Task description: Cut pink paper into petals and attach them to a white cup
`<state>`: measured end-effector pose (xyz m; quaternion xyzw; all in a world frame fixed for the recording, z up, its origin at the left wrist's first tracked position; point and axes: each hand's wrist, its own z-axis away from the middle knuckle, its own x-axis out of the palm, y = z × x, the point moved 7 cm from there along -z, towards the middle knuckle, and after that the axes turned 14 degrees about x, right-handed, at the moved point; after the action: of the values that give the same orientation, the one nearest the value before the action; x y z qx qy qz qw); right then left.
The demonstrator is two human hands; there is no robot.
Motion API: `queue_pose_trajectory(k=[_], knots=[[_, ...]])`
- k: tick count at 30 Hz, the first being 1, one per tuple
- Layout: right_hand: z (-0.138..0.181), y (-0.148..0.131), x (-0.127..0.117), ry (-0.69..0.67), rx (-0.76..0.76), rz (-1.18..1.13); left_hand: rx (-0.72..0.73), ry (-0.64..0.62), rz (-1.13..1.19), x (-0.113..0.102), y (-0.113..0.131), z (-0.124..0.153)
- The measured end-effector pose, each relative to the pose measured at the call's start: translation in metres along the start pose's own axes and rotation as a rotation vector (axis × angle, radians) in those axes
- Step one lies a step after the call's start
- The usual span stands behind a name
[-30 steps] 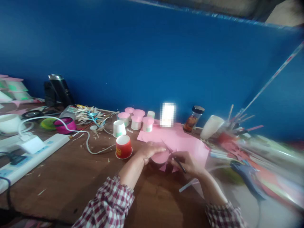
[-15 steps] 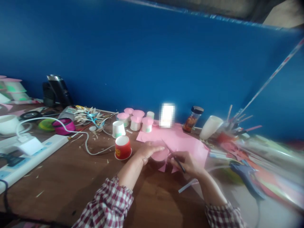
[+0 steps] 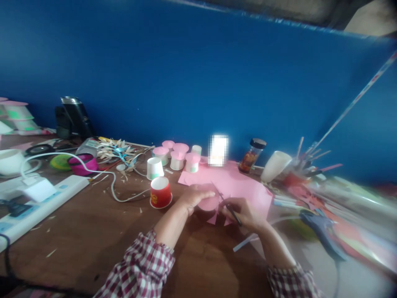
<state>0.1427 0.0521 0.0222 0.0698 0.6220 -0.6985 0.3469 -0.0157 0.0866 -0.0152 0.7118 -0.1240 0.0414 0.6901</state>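
Between the thumb and fingers of my left hand [image 3: 197, 198] is a roundish piece of pink paper [image 3: 208, 202]. My right hand [image 3: 245, 213] is closed around dark-handled scissors [image 3: 231, 207], their thin blades pointing up and left at the paper's right edge. Narrow pink flaps hang just below the blades; I cannot tell whether they are still joined to the round piece. Behind both hands a large pink sheet [image 3: 238, 182] lies on the table. A red paper cup [image 3: 160, 193] stands left of my left hand, with a white paper cup [image 3: 154, 169] behind it.
Several small cups topped with pink discs [image 3: 179, 155] stand at the back. A dark-lidded jar [image 3: 252, 156] and a white cup [image 3: 276, 165] are to their right. A glue gun [image 3: 322, 231] lies at right, a power strip [image 3: 66, 192] at left. A white cable [image 3: 113, 186] crosses the table.
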Motion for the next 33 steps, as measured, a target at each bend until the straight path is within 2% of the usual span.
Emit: queue_pose_trajectory(k=[10,30,33], knots=[[0.002,-0.006,0.002,-0.032,-0.023,-0.017,-0.015,-0.068,0.02,0.007,0.005,0.004],[0.004,-0.007,0.001,-0.014,-0.022,-0.002,-0.084,0.058,-0.005,-0.003,-0.005,0.003],[0.003,-0.006,0.002,-0.019,-0.016,-0.023,-0.074,0.037,0.022,0.0,-0.004,0.003]])
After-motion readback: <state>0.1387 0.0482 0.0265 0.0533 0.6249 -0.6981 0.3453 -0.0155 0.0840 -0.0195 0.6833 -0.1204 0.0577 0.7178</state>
